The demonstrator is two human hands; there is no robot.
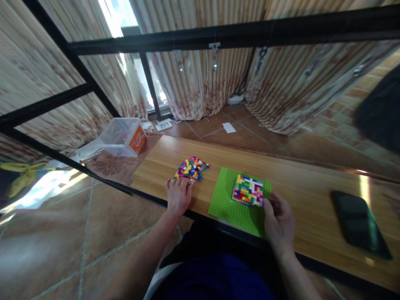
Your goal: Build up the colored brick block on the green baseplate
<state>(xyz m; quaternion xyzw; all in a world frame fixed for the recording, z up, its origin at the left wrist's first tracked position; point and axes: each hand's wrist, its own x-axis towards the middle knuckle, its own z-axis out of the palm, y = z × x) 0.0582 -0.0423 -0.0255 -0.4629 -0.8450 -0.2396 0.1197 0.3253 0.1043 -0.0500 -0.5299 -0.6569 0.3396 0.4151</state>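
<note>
My left hand (179, 195) rests at the near edge of a loose pile of small toy building bricks (193, 167) in many colours. Its fingers are curled down against the bricks, and its fingertips are mostly hidden. To the right lies a green studded baseplate (221, 200). On it stands a low, rectangular block of multicoloured bricks (249, 190), with a mixed pattern on top. My right hand (279, 221) is at the right side of the baseplate, thumb close to the block's near right corner. Those fingers are bent towards the thumb; anything between them is too small to make out.
The long wooden bench top (306, 187) has a dark front edge. A dark phone (359, 223) lies on its right part. Beyond the left end, a clear plastic box (120, 137) with an orange label stands on the floor. A black metal frame (200, 41) crosses before the curtains.
</note>
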